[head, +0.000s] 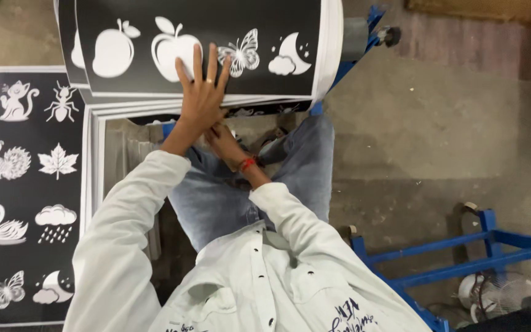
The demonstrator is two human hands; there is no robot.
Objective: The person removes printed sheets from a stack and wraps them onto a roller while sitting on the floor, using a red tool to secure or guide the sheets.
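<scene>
Bare grey concrete floor (437, 123) lies at three o'clock. At twelve o'clock a stack of glossy black sheets (259, 37) printed with white silhouettes runs left to right, its white edges facing the person. Left hand (201, 98) presses flat, fingers spread, no grip. Right hand (225, 144) sits beneath; its grip cannot be told.
</scene>
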